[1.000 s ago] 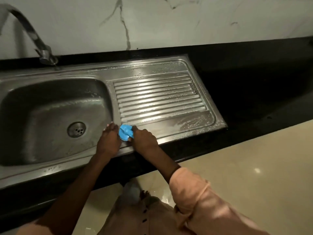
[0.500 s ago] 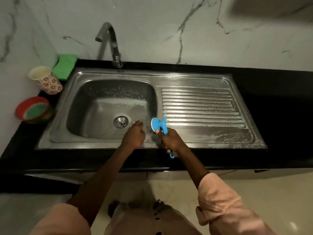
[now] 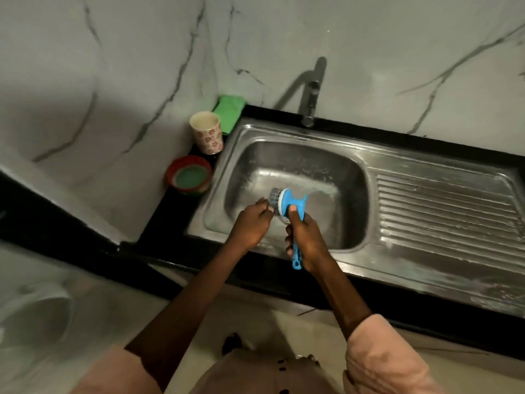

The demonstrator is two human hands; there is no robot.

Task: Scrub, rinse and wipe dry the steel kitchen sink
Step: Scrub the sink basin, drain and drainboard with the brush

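Right hand [image 3: 305,237] grips the brush [image 3: 287,204]; left hand [image 3: 251,220] pinches its bristles. Sink [image 3: 426,251] soapy: scrubbing apparently underway, rinse and wipe outstanding.

Sink basin [image 3: 335,177] lay open along its back and right walls; both hands, left hand [image 3: 251,221] and right hand [image 3: 306,241] holding a blue scrub brush [image 3: 287,203], blocked the front-left part over the basin. Ribbed drainboard [image 3: 443,211] offered unobstructed passage. Bench [image 3: 170,214] strip left of the sink was crowded by a floral cup [image 3: 206,132], red bowl [image 3: 189,175] and green cloth [image 3: 229,110]; the tap [image 3: 311,103] stood at the back rim.
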